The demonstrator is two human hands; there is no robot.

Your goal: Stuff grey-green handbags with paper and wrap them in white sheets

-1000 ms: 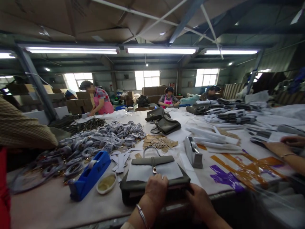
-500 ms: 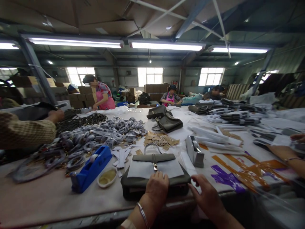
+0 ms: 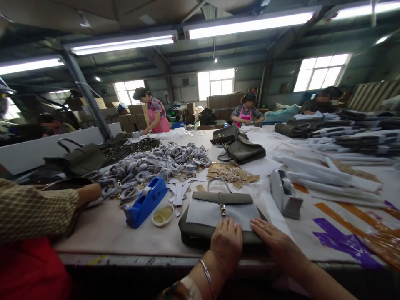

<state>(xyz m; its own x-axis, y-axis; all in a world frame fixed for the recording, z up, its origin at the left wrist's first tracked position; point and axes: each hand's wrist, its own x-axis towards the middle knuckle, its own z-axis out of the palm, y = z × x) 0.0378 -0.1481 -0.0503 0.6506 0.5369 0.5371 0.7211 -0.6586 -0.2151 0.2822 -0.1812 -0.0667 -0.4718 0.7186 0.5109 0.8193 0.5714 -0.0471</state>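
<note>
On pale tabletop [image 3: 103, 237], arched left hand [image 3: 227, 238] and flat right hand [image 3: 276, 239] touch leathery handbag [image 3: 229, 199].

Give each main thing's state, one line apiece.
Handbag: lying flat
Flap: down over the top edge of the white sheet
Clasp: cannot tell whether fastened
Left hand: open, resting on the handbag
Right hand: open, on the handbag
Blue tape dispenser: upright
Grey tape dispenser: upright
White dish: upright, yellowish contents
Ceiling lights: lit

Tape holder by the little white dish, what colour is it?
Bright blue. The tape holder shows in the head view, the only one here.
</note>
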